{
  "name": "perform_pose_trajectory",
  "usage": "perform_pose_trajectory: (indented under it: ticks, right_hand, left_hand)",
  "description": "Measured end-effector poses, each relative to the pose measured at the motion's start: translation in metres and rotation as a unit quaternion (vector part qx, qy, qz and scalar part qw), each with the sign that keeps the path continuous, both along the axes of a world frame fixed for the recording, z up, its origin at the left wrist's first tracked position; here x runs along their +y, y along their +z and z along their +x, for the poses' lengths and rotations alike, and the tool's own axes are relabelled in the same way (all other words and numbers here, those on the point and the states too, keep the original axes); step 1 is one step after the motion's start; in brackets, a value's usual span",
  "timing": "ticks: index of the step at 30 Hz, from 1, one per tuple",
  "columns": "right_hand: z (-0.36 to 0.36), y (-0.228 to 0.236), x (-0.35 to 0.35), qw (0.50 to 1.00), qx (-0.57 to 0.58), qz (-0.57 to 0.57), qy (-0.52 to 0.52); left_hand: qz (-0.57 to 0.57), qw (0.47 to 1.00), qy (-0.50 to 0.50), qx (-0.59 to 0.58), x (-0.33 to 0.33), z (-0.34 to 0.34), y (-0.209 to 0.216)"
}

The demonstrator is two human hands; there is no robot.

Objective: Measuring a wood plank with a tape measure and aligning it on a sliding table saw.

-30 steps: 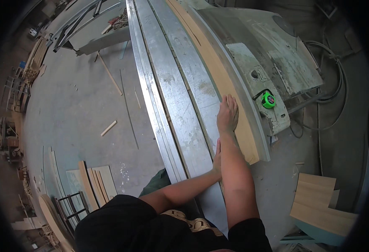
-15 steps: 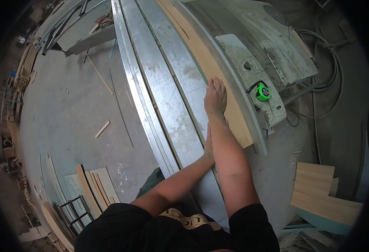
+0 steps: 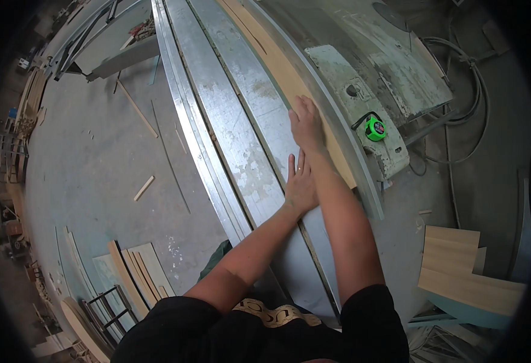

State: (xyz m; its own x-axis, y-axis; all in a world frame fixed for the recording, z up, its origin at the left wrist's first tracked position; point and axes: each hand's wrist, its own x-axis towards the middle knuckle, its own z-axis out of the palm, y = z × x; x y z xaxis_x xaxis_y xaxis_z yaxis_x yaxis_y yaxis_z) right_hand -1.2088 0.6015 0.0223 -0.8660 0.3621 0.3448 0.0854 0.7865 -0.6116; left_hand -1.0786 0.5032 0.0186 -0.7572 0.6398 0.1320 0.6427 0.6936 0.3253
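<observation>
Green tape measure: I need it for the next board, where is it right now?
In the head view the green tape measure lies on the pale machine cover, right of the long wooden board and just right of the right hand.

Light: even, diffuse daylight | Shadows: soft, faint beside the fingers (image 3: pixel 304 109) | Glare: none | Focus: sharp near fingers | Edges: strong fisheye bending, black vignette

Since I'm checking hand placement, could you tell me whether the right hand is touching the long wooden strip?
Touching: the head view shows the right hand lying flat, palm down, on the long wooden strip, no gap visible.
</observation>
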Motion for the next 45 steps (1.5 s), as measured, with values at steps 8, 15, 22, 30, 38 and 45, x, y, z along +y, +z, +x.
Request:
perform_pose_trajectory:
  ticks: [8,15,22,30,38,45]
  right_hand:
    - [0.117,0.096,0.090,0.983,-0.066,0.125,0.120]
    - [0.162,0.117,0.123,0.929,-0.077,0.293,0.212]
    - [0.159,0.088,0.114,0.858,-0.106,0.420,0.275]
    - [0.160,0.044,0.105,0.816,-0.072,0.498,0.284]
    - [0.158,0.026,0.109,0.814,-0.062,0.507,0.277]
    - [0.164,0.018,0.113,0.811,-0.063,0.514,0.272]
  left_hand:
    - [0.081,0.996,0.026,-0.022,0.001,-0.024,0.010]
    - [0.059,0.997,0.032,-0.027,0.000,-0.048,0.003]
    - [0.050,0.998,0.034,0.014,-0.004,-0.052,-0.013]
    - [0.042,0.998,0.039,0.033,-0.009,-0.043,-0.025]
    - [0.025,0.997,0.052,0.052,-0.008,-0.041,-0.030]
    - [0.018,0.997,0.055,0.049,-0.005,-0.034,-0.032]
